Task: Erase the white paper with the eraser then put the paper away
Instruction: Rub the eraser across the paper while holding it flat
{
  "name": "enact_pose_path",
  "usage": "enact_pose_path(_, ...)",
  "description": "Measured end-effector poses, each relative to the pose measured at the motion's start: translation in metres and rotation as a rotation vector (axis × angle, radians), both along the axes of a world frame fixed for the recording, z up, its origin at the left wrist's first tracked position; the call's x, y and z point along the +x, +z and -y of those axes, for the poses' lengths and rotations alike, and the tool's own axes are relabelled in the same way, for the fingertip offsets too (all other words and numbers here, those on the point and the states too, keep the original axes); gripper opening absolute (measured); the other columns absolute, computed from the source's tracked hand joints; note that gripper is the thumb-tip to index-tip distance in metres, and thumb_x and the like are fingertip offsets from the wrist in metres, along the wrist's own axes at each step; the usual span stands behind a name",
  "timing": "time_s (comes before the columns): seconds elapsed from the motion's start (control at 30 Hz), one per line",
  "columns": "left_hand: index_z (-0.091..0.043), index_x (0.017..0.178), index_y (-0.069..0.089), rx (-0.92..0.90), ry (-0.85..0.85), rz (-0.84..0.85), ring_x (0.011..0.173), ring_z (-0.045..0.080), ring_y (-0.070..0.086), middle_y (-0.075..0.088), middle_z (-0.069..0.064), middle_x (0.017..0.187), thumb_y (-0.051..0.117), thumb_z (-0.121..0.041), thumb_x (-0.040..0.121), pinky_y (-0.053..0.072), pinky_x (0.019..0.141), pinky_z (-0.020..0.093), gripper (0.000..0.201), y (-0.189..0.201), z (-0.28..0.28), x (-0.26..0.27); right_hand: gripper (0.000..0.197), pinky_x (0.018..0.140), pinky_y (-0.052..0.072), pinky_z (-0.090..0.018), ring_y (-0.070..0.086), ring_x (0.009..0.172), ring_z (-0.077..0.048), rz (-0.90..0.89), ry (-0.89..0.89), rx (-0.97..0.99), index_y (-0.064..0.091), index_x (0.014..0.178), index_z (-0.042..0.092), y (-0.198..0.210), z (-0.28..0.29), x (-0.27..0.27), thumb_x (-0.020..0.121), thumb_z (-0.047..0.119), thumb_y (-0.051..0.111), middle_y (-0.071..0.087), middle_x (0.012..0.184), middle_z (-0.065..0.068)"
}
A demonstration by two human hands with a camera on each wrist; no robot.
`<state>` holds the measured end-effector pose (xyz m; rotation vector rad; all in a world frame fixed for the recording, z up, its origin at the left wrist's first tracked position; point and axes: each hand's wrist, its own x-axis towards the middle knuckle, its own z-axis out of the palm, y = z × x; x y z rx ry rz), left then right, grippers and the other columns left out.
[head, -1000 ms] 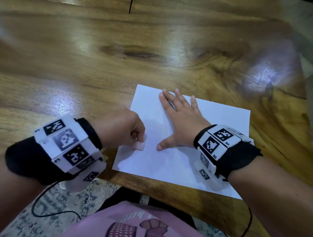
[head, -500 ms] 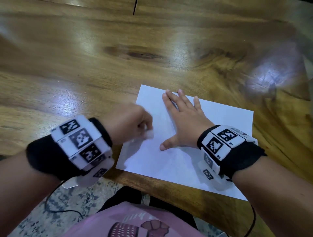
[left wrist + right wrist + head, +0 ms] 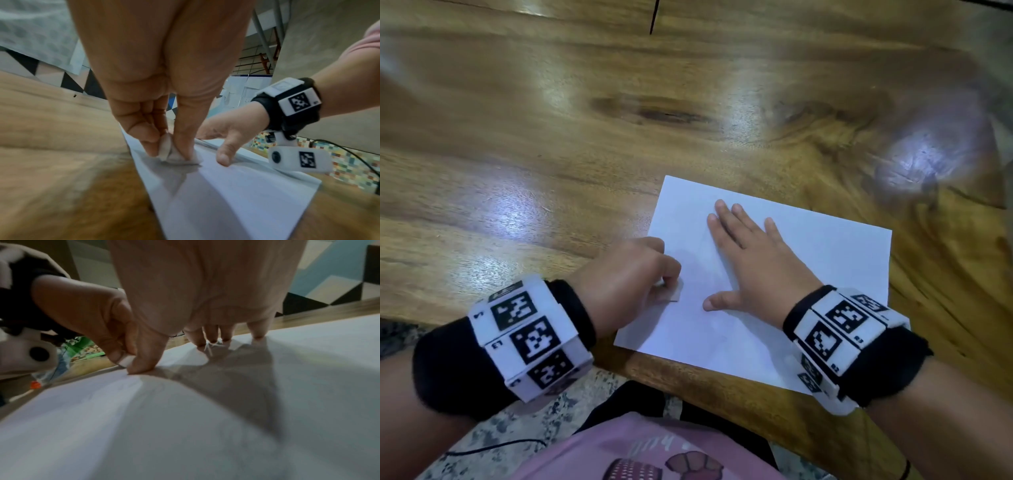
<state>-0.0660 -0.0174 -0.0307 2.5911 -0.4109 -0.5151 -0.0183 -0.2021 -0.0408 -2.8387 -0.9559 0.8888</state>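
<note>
A white sheet of paper (image 3: 818, 284) lies on the wooden table (image 3: 551, 144), its near edge at the table's front edge. My right hand (image 3: 750, 260) lies flat on the sheet, fingers straight and spread, holding it down. My left hand (image 3: 633, 284) pinches a small white eraser (image 3: 675, 293) between thumb and fingers and presses it on the paper's left part. In the left wrist view the eraser (image 3: 172, 153) touches the paper (image 3: 236, 194) under my fingertips. In the right wrist view the eraser (image 3: 125, 361) shows behind my right thumb, above the paper (image 3: 185, 426).
The table's front edge (image 3: 722, 387) runs just below the paper. Beyond it are a patterned floor (image 3: 493, 435) and my pink shirt (image 3: 654, 452). A dark knot (image 3: 654, 113) marks the wood further back. A black cable (image 3: 493, 445) hangs near my left arm.
My left hand with the eraser has slid back and forth across the paper's left part. The right hand has stayed flat on the sheet.
</note>
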Motion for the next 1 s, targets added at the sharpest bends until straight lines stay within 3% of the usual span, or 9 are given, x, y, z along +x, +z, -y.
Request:
enact_pose_path(0.1,-0.017,0.068,0.065,0.049,-0.01,-0.068,0.061,0.016,0.045,0.044,-0.008,0.061,0.068,-0.018,0.076,0.03,0.054,0.024,0.009,0.007,0.003,0.01,0.131,0.116,-0.012,-0.048,-0.031,0.139,-0.015,-0.03,0.007,-0.021,-0.025,0.145,0.015,-0.002,0.002,-0.006,0.065,0.074,0.061,-0.037,0.15,0.001)
enact_pose_path(0.2,-0.02,0.076,0.07,0.052,0.049,-0.089,0.059,0.01,0.045,0.05,-0.011,0.057,0.069,-0.016,0.073,0.03,0.048,0.007,0.005,0.013,0.01,0.04,0.136,0.116,-0.011,-0.049,-0.032,0.139,-0.017,-0.018,0.017,-0.046,-0.027,0.144,0.014,-0.003,0.0,-0.005,0.062,0.076,0.061,-0.038,0.149,-0.001)
enact_pose_path(0.37,-0.016,0.071,0.066,-0.006,0.084,0.103,0.066,0.025,0.052,0.047,-0.002,0.065,0.066,-0.022,0.077,0.032,0.059,0.027,0.008,0.004,0.013,0.031,0.135,0.116,-0.011,-0.049,-0.032,0.139,-0.016,-0.03,0.012,-0.036,-0.027,0.145,0.015,-0.001,0.0,-0.005,0.063,0.075,0.062,-0.037,0.15,0.0)
enact_pose_path(0.47,-0.016,0.062,0.062,-0.056,-0.046,-0.019,0.055,0.014,0.044,0.038,-0.009,0.06,0.065,-0.025,0.077,0.031,0.055,0.023,0.018,0.001,-0.001,-0.006,0.135,0.116,-0.01,-0.049,-0.032,0.139,-0.015,-0.032,0.011,-0.035,-0.027,0.144,0.015,-0.001,0.001,-0.005,0.063,0.075,0.062,-0.037,0.15,0.0)
enact_pose_path(0.57,-0.019,0.069,0.068,-0.039,-0.105,-0.164,0.052,-0.003,0.041,0.041,-0.015,0.057,0.07,-0.027,0.075,0.031,0.053,0.011,0.011,0.001,-0.008,-0.014,0.135,0.116,-0.011,-0.049,-0.032,0.139,-0.016,-0.033,0.014,-0.045,-0.027,0.144,0.015,0.0,0.001,-0.006,0.063,0.076,0.061,-0.038,0.15,0.0)
enact_pose_path(0.67,-0.019,0.076,0.071,-0.043,0.001,-0.063,0.063,0.012,0.054,0.057,-0.007,0.066,0.071,-0.03,0.074,0.036,0.058,0.021,0.011,0.001,-0.001,0.011,0.134,0.116,-0.011,-0.049,-0.032,0.139,-0.016,-0.031,0.014,-0.05,-0.027,0.145,0.015,0.0,0.0,-0.006,0.063,0.076,0.061,-0.038,0.15,0.0)
enact_pose_path(0.77,-0.017,0.073,0.069,-0.051,0.034,0.077,0.064,0.018,0.05,0.05,-0.003,0.066,0.068,-0.024,0.077,0.033,0.06,0.025,0.008,-0.002,0.006,0.017,0.134,0.116,-0.01,-0.049,-0.033,0.138,-0.016,-0.038,0.011,-0.056,-0.027,0.144,0.015,0.0,0.0,-0.006,0.064,0.076,0.061,-0.038,0.149,0.0)
enact_pose_path(0.83,-0.018,0.066,0.065,-0.088,-0.028,0.019,0.059,0.016,0.048,0.043,-0.007,0.064,0.065,-0.025,0.077,0.033,0.058,0.024,0.013,-0.006,0.0,0.0,0.134,0.116,-0.011,-0.049,-0.033,0.138,-0.016,-0.047,0.01,-0.059,-0.028,0.144,0.015,0.001,0.0,-0.006,0.064,0.076,0.061,-0.039,0.149,0.0)
enact_pose_path(1.0,-0.021,0.078,0.071,-0.091,-0.095,-0.191,0.066,0.008,0.054,0.051,-0.012,0.068,0.068,-0.031,0.074,0.036,0.057,0.018,0.011,-0.002,-0.01,-0.019,0.134,0.116,-0.012,-0.049,-0.035,0.137,-0.015,-0.06,0.007,-0.057,-0.029,0.144,0.016,0.002,-0.001,-0.005,0.064,0.075,0.061,-0.04,0.148,0.001)
